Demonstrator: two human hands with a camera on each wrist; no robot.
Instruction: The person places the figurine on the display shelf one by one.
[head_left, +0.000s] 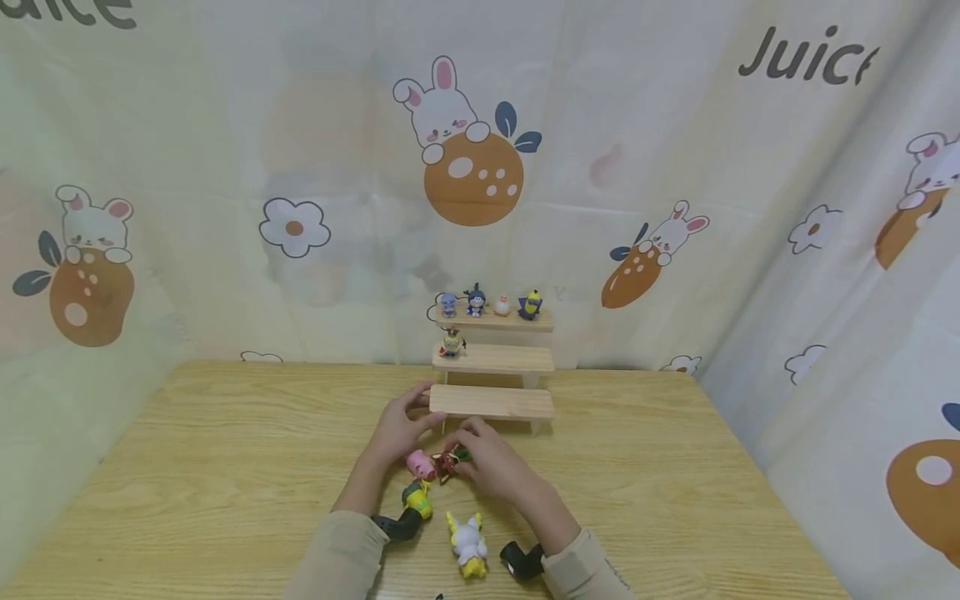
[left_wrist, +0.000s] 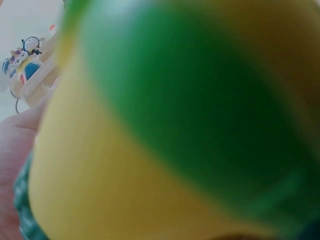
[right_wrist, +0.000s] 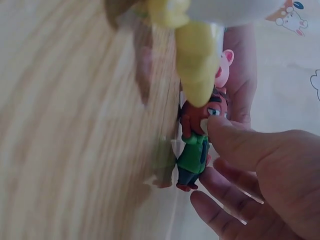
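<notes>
My left hand (head_left: 397, 429) holds the left end of the lowest step of a wooden three-tier display stand (head_left: 491, 402), thumb at the front edge and fingers at the back. Just in front of the stand, my right hand (head_left: 491, 462) pinches a reddish-brown fox figurine (right_wrist: 192, 157) in a green shirt, its thumb against the face. Beside the fox, a pink pig figurine (head_left: 421, 465) lies on the table. Nearer my left wrist is a yellow-and-green figurine (head_left: 417, 500), which blurs and fills most of the left wrist view. A white-and-yellow figurine (head_left: 468, 542) lies between my forearms.
Several small figurines, among them a yellow one in a dark cape (head_left: 530, 305), line the top step. A minion-like figurine (head_left: 451, 342) stands at the left of the middle step. Behind the wooden table (head_left: 645, 483) hangs a printed curtain (head_left: 337, 150).
</notes>
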